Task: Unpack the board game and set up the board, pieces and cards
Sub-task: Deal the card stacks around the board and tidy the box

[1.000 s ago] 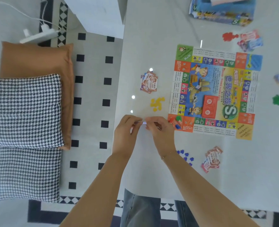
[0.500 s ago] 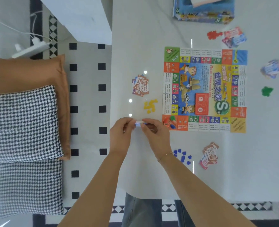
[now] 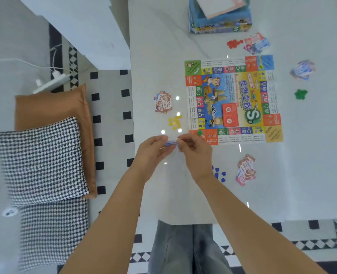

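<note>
The colourful game board (image 3: 233, 99) lies flat on the white table (image 3: 159, 46), with a red card deck (image 3: 230, 115) on its middle and pawns (image 3: 200, 133) at its near left corner. My left hand (image 3: 153, 150) and my right hand (image 3: 195, 153) meet just left of that corner, both pinching a small blue-and-white strip (image 3: 171, 142) between them; what it is I cannot tell. Around the board lie card piles (image 3: 163, 102) (image 3: 245, 170) (image 3: 255, 43) (image 3: 303, 70) and heaps of yellow (image 3: 175, 122), blue (image 3: 220, 174), red (image 3: 234, 44) and green (image 3: 300, 94) tokens.
The open blue game box (image 3: 220, 14) stands at the table's far edge. To the left, on the patterned floor, are a brown cushion (image 3: 50, 103), two houndstooth cushions (image 3: 39, 161) and a white power strip (image 3: 51, 83). A white block (image 3: 80, 26) stands at the far left.
Both hands stay together on the strip, the fingers shifting slightly. The camera has tilted, so the board and table slide in view; nothing on the table moved.
</note>
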The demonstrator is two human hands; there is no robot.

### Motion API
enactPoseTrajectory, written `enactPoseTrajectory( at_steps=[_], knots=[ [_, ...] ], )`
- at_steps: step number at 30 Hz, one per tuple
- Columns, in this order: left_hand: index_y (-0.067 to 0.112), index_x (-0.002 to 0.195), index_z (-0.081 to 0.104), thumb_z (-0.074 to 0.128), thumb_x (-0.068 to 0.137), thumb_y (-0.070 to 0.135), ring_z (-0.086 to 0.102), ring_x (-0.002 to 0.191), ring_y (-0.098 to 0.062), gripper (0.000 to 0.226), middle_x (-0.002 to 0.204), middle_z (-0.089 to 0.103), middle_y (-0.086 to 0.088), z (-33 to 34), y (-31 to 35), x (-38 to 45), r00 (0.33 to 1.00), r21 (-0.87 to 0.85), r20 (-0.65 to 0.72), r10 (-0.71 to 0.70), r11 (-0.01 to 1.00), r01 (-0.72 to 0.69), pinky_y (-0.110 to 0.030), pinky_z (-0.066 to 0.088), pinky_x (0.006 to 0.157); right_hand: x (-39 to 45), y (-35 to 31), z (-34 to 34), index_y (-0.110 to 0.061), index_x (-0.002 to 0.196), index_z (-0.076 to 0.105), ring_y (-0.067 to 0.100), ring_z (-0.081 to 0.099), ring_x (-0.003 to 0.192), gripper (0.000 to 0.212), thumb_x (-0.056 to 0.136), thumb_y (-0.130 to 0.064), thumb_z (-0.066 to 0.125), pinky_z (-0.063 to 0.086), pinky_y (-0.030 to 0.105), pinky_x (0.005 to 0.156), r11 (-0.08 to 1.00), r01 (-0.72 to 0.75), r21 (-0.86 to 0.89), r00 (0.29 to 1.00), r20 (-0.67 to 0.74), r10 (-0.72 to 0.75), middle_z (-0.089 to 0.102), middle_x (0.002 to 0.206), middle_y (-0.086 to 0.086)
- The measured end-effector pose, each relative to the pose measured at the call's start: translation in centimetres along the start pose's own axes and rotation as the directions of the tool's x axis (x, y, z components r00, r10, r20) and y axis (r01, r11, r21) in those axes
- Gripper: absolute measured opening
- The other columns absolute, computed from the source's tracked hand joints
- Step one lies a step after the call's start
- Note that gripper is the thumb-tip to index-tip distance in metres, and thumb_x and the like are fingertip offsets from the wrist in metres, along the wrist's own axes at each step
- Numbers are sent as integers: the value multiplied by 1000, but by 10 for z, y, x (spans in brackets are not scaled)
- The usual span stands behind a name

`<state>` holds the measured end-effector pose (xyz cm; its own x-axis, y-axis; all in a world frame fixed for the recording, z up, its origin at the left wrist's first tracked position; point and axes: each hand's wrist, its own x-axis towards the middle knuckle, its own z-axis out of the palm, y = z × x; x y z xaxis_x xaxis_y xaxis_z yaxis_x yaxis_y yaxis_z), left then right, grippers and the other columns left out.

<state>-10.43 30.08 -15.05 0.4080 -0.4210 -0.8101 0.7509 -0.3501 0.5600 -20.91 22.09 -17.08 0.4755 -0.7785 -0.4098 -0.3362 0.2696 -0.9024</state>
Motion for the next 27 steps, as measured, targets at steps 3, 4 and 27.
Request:
enactPoseTrajectory(
  at_steps=[3, 4, 27],
  knots=[
    [0, 107, 62, 62, 92, 20, 70, 95, -21, 25, 107, 69, -17, 2, 8, -8, 998, -88, 40, -41, 995, 45, -29, 54, 90, -7, -11, -3, -21, 83, 66, 16, 64, 72, 20, 85, -1, 64, 55, 25, 74, 997, 33, 63, 999, -27, -32, 67, 79, 2],
    [1, 105, 63, 62, 92, 23, 69, 96, -22, 25, 107, 69, -17, 3, 10, -9, 996, -96, 61, -61, 993, 67, -30, 54, 90, -8, -15, -3, -23, 83, 66, 17, 65, 74, 21, 85, -1, 64, 55, 26, 75, 996, 42, 77, 999, -36, -39, 68, 81, 3],
    [8, 87, 68, 64, 88, 4, 64, 58, -10, 5, 83, 67, -12, -21, 151, 23, 936, 641, 347, 53, 715, -278, -16, 55, 65, -9, -96, 77, -16, 87, 71, 1, 61, 67, 9, 86, -8, 66, 52, 17, 62, 957, -8, 289, 864, -479, 152, 70, 78, -10]
  ],
)
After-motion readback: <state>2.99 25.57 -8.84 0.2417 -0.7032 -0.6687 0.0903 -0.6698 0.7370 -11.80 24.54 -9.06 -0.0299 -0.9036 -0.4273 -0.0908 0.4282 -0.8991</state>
